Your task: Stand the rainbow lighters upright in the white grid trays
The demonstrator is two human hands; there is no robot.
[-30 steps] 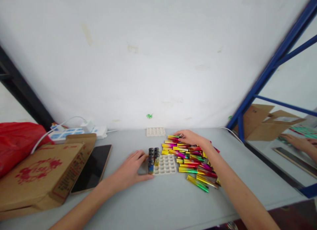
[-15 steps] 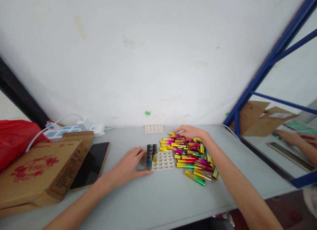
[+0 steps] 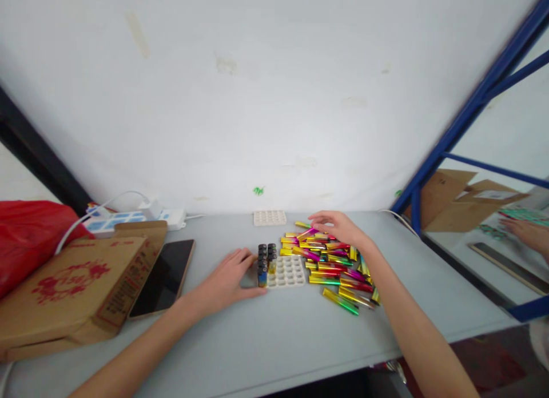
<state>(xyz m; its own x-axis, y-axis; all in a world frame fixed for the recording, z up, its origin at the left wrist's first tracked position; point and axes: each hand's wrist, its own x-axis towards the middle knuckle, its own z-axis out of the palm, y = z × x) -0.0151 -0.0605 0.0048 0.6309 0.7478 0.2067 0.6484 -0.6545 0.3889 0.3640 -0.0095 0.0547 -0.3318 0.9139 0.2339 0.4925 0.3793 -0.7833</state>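
Observation:
My left hand (image 3: 234, 275) is curled against the left edge of a white tray (image 3: 291, 271) with rows of holes, thumb at its near corner and fingers along its side. Several lighters (image 3: 262, 266) with black tops stand upright in the tray's left columns. My right hand (image 3: 337, 226) is over the far side of a pile of shiny lighters (image 3: 332, 266) in yellow, red, magenta and green. Between its thumb and fingers is a magenta and yellow lighter (image 3: 306, 234), tilted; its far end is hidden by the fingers.
A second white tray (image 3: 270, 217) lies by the wall. To the left are a black phone-like tablet (image 3: 163, 278), a cardboard box (image 3: 64, 295), a red bag (image 3: 38, 226) and a power strip (image 3: 128, 219). A blue metal frame (image 3: 415, 209) stands at right, with another person's hand (image 3: 527, 232) beyond it.
My right hand has lifted slightly from the pile's far edge and now has a magenta and yellow lighter in its fingers. My left hand stays at the tray. The view has shifted a little.

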